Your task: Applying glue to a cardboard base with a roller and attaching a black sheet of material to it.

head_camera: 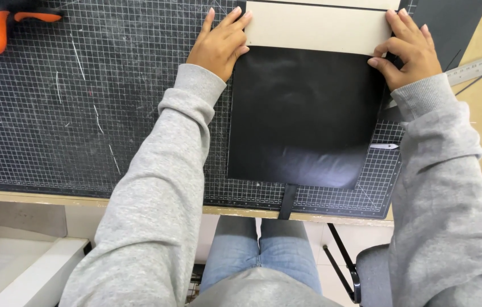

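A beige cardboard panel (318, 25) lies across the top of a black sheet (300, 113) on a dark gridded cutting mat (82, 102). My left hand (218, 42) presses flat on the panel's left end, fingers spread over its corner. At the panel's right end, my right hand (408, 48) has its fingers curled over the edge and the thumb on the lower corner. The black sheet reaches down toward the mat's near edge, with a narrow black strip (287, 202) sticking out below it.
An orange-handled clamp (8, 25) sits at the mat's far left corner. A metal ruler (477, 68) lies on the wooden table to the right, next to another black sheet (451, 23). A small blade (383, 146) rests on the mat by my right sleeve.
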